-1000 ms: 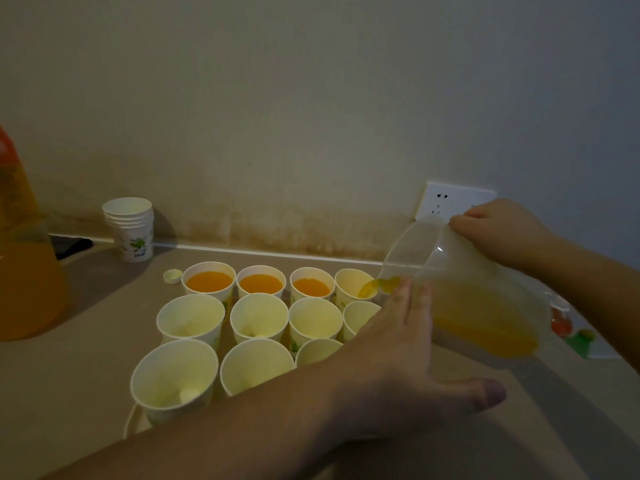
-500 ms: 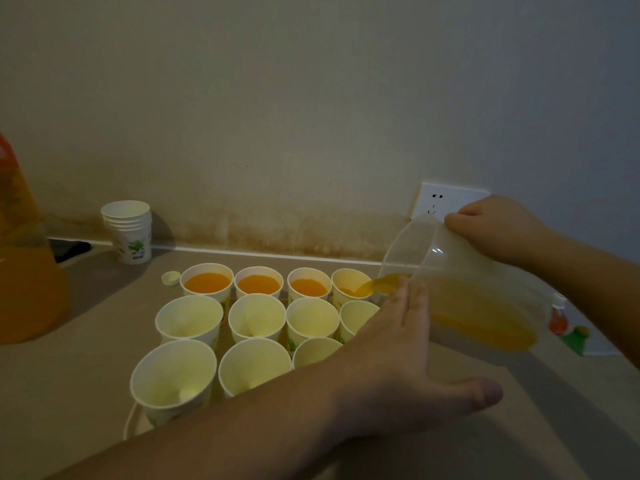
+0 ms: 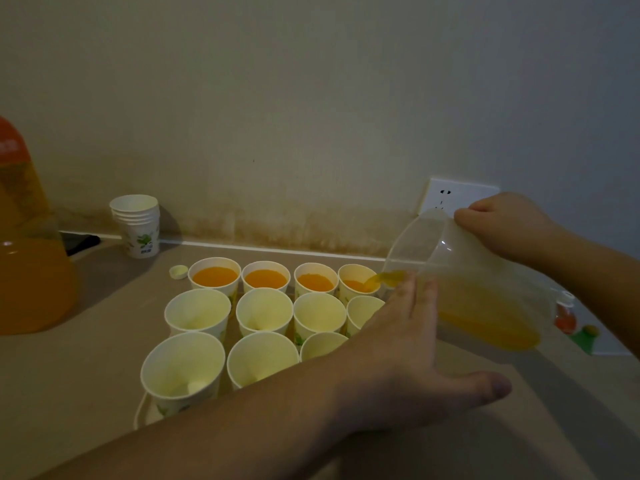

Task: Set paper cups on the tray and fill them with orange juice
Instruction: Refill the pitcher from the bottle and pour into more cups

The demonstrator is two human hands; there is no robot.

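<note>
Several white paper cups stand in rows on a tray [image 3: 139, 415] whose white rim shows at the lower left. Three back-row cups [image 3: 214, 277] hold orange juice. My right hand [image 3: 509, 225] grips a clear plastic jug [image 3: 485, 289] by its far side and tilts it left, so juice runs from the spout into the fourth back-row cup [image 3: 356, 282]. My left hand [image 3: 405, 362] reaches across with straight fingers that touch the jug's near side by the spout. My left forearm hides the front right cups. The middle and front cups [image 3: 183, 370] look empty.
A large orange juice bottle [image 3: 24, 258] stands at the far left edge. A stack of spare paper cups [image 3: 136, 225] sits by the wall, with a small bottle cap [image 3: 178, 271] near it. A wall socket [image 3: 446, 197] is behind the jug. A colourful packet [image 3: 581, 336] lies at the right.
The jug stays tilted over the fourth back-row cup and juice now shows in that cup. Both hands have hardly moved.
</note>
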